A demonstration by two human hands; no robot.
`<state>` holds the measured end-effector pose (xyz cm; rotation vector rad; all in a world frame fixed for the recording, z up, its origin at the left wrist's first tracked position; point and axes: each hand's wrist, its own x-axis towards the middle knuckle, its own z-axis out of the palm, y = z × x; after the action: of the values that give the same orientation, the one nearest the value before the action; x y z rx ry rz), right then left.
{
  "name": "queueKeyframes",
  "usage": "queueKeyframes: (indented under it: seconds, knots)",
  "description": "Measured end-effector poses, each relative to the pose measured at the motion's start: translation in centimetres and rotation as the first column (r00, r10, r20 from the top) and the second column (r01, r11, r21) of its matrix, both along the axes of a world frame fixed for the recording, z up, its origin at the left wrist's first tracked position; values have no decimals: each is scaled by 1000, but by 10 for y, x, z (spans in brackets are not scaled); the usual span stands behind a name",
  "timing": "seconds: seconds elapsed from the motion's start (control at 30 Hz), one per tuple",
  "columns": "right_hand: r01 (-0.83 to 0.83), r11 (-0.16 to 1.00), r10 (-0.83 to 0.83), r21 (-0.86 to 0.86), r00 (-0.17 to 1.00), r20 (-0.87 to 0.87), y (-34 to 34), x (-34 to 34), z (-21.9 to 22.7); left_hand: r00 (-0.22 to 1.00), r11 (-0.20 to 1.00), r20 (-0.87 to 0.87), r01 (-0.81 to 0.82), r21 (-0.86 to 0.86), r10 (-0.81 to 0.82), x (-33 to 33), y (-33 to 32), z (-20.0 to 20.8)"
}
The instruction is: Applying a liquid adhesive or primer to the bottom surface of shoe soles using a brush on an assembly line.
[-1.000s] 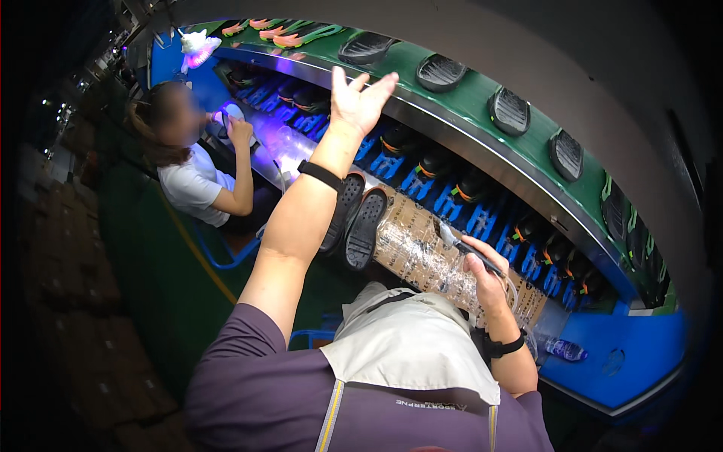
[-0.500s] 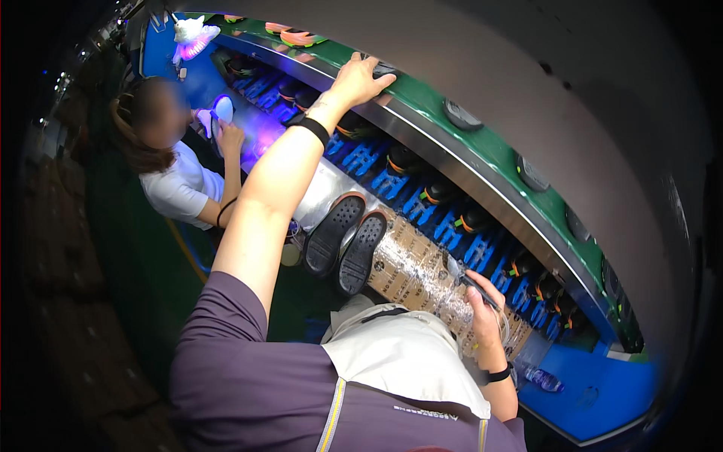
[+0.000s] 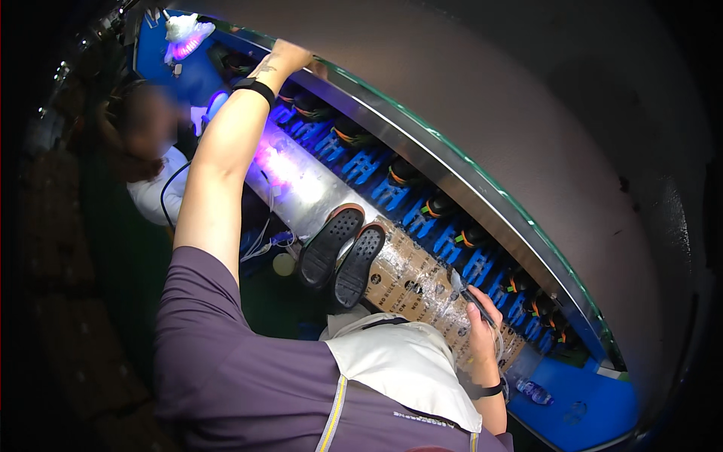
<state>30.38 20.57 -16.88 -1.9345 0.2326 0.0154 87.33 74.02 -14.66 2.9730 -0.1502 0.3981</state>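
- Gripping a slim tool [image 3: 477,303] in the right hand [image 3: 483,328], with fingers closed narrowly round a smooth dark handle; pointing its pale, flattened head up and left, near the far edge of a sheet of brown cardboard [image 3: 403,294]. Cannot tell whether touching it.
- Showing a thin pale cord [image 3: 500,343] curving down beside that palm.
- Covering part of the worktop [image 3: 301,172] with that cardboard, printed in dark marks and glossed by wrinkled clear film; baring dull silvery metal farther left, washed in violet light.
- Resting two black clog-like shoes [image 3: 360,264] side by side at the cardboard's left end; moulded in matte material, long and rounded, pierced with round holes toward the far ends.
- Stretching the left hand [image 3: 292,56] far up and left, over a brushed-metal rail [image 3: 444,162]; bent at the wrist, with fingers hidden. Cannot tell whether holding anything.
- Lining the space beneath the rail with ribbed blue holders [image 3: 388,193] and dark shoes [image 3: 468,236] trimmed in orange and green.
- Lying on a flat blue panel [image 3: 576,407] at lower right: a clear plastic bottle [image 3: 535,392].
- Sitting at left, a white-sleeved co-worker [image 3: 156,184], below a frilled white lamp [image 3: 187,34] glowing pink.
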Motion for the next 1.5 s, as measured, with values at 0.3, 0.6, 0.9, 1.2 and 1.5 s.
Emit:
queueKeyframes:
  seconds: [0.3, 0.6, 0.9, 1.2, 1.5]
  knots:
    - [101, 978, -110, 181, 993, 43, -10, -4, -25, 989, 989, 14, -145, -42, 145, -109, -35, 35]
    - [172, 797, -189, 579, 981, -32, -27, -26, -39, 900, 110, 409, 396, -912, 150, -272, -102, -26]
    - [56, 751, -130, 657, 989, 65, -21, -33, -9, 886, -303, -159, -311, -901, -436, -466, -235, -96]
    - [-59, 855, -27, 516, 987, 158, -12, -29, 20, 826, -777, 190, -385, -498, -531, -539, -300, -88]
    - [-209, 898, 81, 387, 944, 320, 36, 0, 68, 777, -714, 132, -479, -510, -615, -568, -322, -48]
